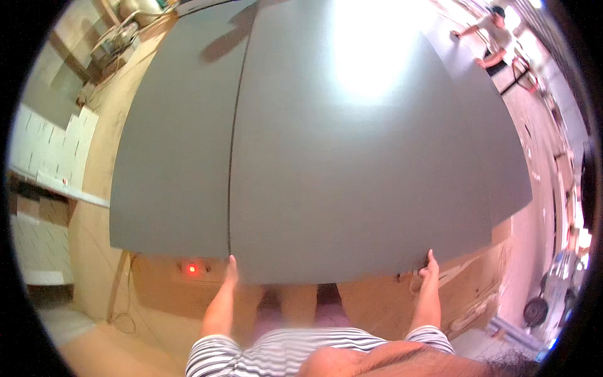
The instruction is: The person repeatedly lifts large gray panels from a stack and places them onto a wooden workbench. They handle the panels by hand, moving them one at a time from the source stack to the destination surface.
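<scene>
A large smooth grey panel (326,188) lies flat in front of me, with bright glare on its far part. My left hand (231,271) grips its near edge at the left corner, thumb on top, beside a dark seam. Further right, my right hand (430,269) holds the same near edge, the thumb showing above it. The fingers of both hands are mostly hidden beneath the panel. Across the seam is another grey surface (173,163) of like colour. A grey strip (510,182) sticks out past the panel's right side.
At the far right another person (496,38) leans over the grey surface, hands on or near it. A red light (192,269) glows under the near left edge. White stacked boards (47,138) stand at the left, machinery (116,44) at the far left, and a wheeled device (537,309) at the lower right.
</scene>
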`<action>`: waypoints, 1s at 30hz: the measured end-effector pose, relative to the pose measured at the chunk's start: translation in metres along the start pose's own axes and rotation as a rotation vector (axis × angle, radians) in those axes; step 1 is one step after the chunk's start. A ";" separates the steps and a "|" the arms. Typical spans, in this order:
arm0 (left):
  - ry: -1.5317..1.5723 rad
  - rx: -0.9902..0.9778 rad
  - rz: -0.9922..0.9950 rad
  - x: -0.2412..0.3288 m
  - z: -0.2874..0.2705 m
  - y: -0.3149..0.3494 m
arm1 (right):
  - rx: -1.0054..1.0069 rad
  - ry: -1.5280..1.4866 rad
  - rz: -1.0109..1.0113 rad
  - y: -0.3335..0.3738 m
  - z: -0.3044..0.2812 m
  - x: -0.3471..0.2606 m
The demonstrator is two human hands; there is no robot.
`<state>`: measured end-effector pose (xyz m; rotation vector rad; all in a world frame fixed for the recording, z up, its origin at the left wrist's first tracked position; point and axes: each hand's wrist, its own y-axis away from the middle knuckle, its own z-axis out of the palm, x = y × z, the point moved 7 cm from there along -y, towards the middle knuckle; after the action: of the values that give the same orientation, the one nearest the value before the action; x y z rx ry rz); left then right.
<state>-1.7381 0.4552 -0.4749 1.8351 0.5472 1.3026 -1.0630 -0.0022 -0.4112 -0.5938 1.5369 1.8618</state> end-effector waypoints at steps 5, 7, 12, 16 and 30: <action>-0.141 0.031 0.015 -0.064 -0.033 -0.034 | 0.095 0.264 0.119 0.013 -0.008 0.035; -0.190 0.158 0.021 -0.079 -0.058 -0.045 | 0.104 0.243 0.162 0.029 0.003 0.056; -0.272 0.399 0.043 -0.113 -0.141 -0.062 | 0.147 0.169 0.210 0.073 0.031 0.115; -0.322 0.491 0.065 -0.104 -0.188 -0.051 | -0.070 0.110 0.260 0.104 0.050 0.157; -0.999 0.343 0.159 -0.029 -0.123 0.013 | -0.326 0.538 1.080 0.283 0.196 0.467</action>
<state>-1.8631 0.4706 -0.4627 2.5383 0.0657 0.2480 -1.5780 0.2479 -0.5017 -0.4448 2.1685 2.9740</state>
